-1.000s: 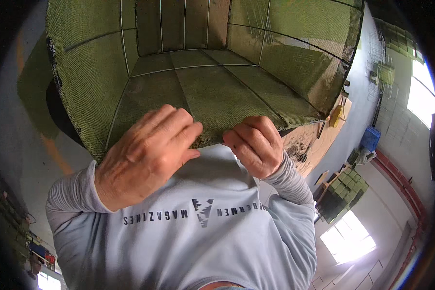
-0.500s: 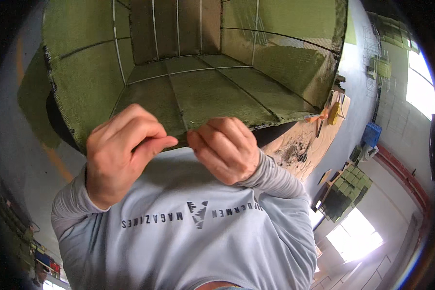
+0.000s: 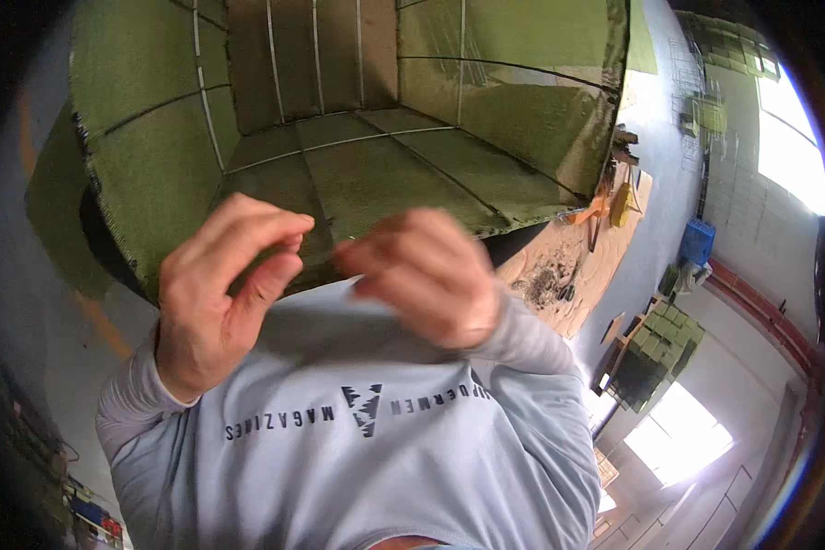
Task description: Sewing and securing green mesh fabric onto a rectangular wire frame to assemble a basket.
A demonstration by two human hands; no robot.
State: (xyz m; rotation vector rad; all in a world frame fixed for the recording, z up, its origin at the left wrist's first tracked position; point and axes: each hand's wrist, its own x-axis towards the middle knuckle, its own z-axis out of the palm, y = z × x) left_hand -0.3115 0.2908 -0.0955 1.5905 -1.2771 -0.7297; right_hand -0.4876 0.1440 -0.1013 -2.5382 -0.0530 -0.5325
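Observation:
A large open box (image 3: 275, 197) of green mesh cloth over a wire frame stands right in front of me, its open side toward my chest. My left hand (image 3: 215, 284) is by the near lower edge of the box; thumb and index finger are a little apart, with nothing visible between them. Across a small gap, my right hand (image 3: 422, 275) hovers at the same edge, its fingers curled and smeared by motion. Whether the right fingers hold anything cannot be made out. A tiny pale speck lies on the box's near edge between the hands.
Right of the box is a wooden board (image 3: 532, 261) with dark scraps and a yellow-handled tool (image 3: 621, 203). An orange tool (image 3: 591, 209) lies at the box's corner. Farther right stand a blue crate (image 3: 698, 241) and a stack of green blocks (image 3: 660, 348).
My hands have drawn apart from near touching. The left thumb has parted from the index finger, and the right hand is moving. The box has shifted slightly left in view.

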